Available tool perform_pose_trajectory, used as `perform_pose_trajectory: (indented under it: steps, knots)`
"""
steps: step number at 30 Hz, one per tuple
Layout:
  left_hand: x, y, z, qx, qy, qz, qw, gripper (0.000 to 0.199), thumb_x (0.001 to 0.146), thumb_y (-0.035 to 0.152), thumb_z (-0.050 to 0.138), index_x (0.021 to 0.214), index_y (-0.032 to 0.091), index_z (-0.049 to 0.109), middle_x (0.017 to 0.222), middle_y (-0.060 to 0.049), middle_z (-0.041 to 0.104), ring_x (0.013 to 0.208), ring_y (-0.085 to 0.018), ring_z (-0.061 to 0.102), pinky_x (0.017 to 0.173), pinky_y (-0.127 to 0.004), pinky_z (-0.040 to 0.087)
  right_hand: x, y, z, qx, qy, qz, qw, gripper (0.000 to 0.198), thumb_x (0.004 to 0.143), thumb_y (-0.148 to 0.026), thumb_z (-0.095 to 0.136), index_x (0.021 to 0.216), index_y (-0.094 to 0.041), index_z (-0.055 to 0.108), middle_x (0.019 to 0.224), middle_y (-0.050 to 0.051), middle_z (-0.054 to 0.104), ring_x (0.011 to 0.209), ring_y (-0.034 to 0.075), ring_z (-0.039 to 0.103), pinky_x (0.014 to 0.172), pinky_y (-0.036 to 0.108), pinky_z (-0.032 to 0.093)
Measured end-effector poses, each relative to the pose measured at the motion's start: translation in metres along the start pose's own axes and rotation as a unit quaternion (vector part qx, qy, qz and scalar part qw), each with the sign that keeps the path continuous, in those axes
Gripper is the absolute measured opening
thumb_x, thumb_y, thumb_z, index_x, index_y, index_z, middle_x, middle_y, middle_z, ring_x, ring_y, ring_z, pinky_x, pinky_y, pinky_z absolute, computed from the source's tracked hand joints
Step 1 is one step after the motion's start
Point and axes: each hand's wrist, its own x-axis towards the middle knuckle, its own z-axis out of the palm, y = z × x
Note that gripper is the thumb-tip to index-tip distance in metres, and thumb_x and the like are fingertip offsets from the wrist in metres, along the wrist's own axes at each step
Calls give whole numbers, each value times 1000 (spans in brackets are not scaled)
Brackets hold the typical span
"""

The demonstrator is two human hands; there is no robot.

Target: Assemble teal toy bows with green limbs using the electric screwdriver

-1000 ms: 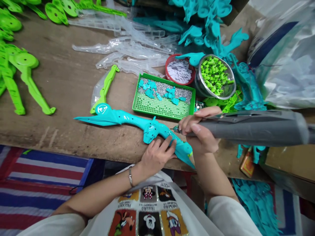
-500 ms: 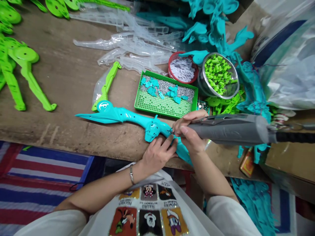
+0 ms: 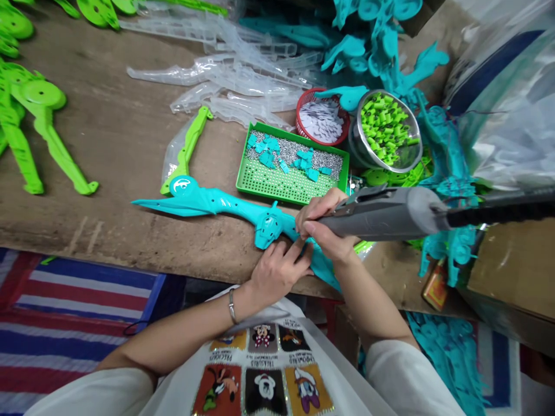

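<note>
A long teal plastic toy piece (image 3: pixel 236 209) lies across the near part of the table, with a raised bracket at its middle. My left hand (image 3: pixel 277 268) grips it along the near edge, fingers bent just right of that bracket. In my right hand (image 3: pixel 327 222) is a grey electric screwdriver (image 3: pixel 381 214), its body slanting up to the right. The fingers wrap its front end over the teal piece and hide the tip. Beyond my hands sits a green tray (image 3: pixel 277 188) of small screws and teal clips.
Behind the tray are a red basket (image 3: pixel 299 118) of white pieces and a metal bowl (image 3: pixel 420 147) of lime-green parts. Clear plastic strips (image 3: pixel 243 75) are heaped at the back. Lime-green pieces (image 3: pixel 47 115) lie left, teal ones (image 3: pixel 446 144) right. A cardboard box (image 3: pixel 515 260) stands far right.
The screwdriver has shifted slightly left and its rear end has swung up. My right hand has moved a little up and left with it. My left hand stays on the teal piece.
</note>
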Motion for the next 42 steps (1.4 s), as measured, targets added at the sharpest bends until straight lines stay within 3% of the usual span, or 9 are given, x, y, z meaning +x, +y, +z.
perform_pose_trajectory:
  steps: [6, 8, 11, 14, 22, 32, 36, 39, 42]
  knots:
    - [-1, 0, 0, -6, -1, -4, 1000, 45, 95, 52, 57, 129, 23, 64, 117, -13, 69, 85, -22, 59, 75, -37, 44, 10, -5, -7, -8, -104, 14, 994, 25, 71, -30, 81, 84, -24, 61, 61, -4, 61, 53, 14, 57, 49, 30, 46]
    - [0, 0, -1, 6, -2, -2, 1000, 48, 96, 53, 57, 132, 22, 62, 127, -13, 67, 87, -22, 60, 76, -37, 45, 17, -13, -8, -1, -65, -21, 998, 22, 75, -32, 77, 91, -26, 63, 57, -5, 60, 48, 14, 55, 46, 30, 45]
    - [0, 0, -1, 18, -1, 4, 1000, 50, 96, 55, 56, 133, 22, 62, 135, -10, 66, 88, -22, 60, 80, -38, 46, 32, -21, -13, 2, 96, -113, 989, 19, 78, -34, 72, 92, -29, 62, 49, -8, 54, 38, 14, 47, 42, 31, 42]
    - [0, 1, -1, 27, 2, 2, 1000, 48, 95, 53, 57, 132, 22, 63, 134, -8, 67, 89, -22, 61, 81, -38, 47, 43, -17, -20, -35, 206, -125, 970, 23, 75, -39, 75, 88, -28, 59, 48, -9, 51, 36, 13, 45, 43, 31, 42]
    - [-1, 2, -4, 35, -13, 1, 999, 50, 94, 53, 61, 133, 23, 64, 138, -8, 65, 87, -22, 61, 80, -39, 50, 40, 9, -31, -17, 175, -69, 982, 21, 77, -25, 75, 93, -25, 61, 54, -8, 57, 42, 13, 50, 48, 30, 45]
    - [1, 2, -3, 26, 1, 0, 1000, 50, 94, 52, 61, 132, 20, 62, 136, -11, 66, 89, -23, 65, 79, -39, 52, 40, 10, -31, -30, 169, -36, 984, 27, 75, -35, 80, 88, -25, 57, 52, -9, 55, 41, 13, 51, 46, 29, 46]
    - [-1, 0, -8, -22, 46, 22, 998, 42, 96, 43, 62, 131, 19, 60, 130, -10, 68, 89, -21, 67, 80, -37, 53, 42, 7, -32, -52, 167, -39, 984, 30, 73, -37, 81, 89, -25, 59, 51, -8, 55, 40, 14, 52, 45, 30, 46]
    - [-9, -10, -18, -57, 142, 37, 988, 35, 97, 34, 64, 126, 15, 58, 112, -10, 71, 92, -20, 67, 82, -34, 53, 43, -7, -22, -39, 171, -89, 981, 23, 76, -32, 78, 91, -25, 62, 51, -8, 55, 39, 13, 51, 44, 30, 46]
    - [-21, -28, -28, -32, 204, -49, 977, 37, 93, 33, 68, 122, 14, 54, 101, -11, 66, 93, -22, 64, 80, -34, 53, 41, -23, -2, 1, 152, -143, 978, 17, 79, -28, 74, 91, -25, 64, 52, -7, 55, 40, 12, 50, 44, 29, 46]
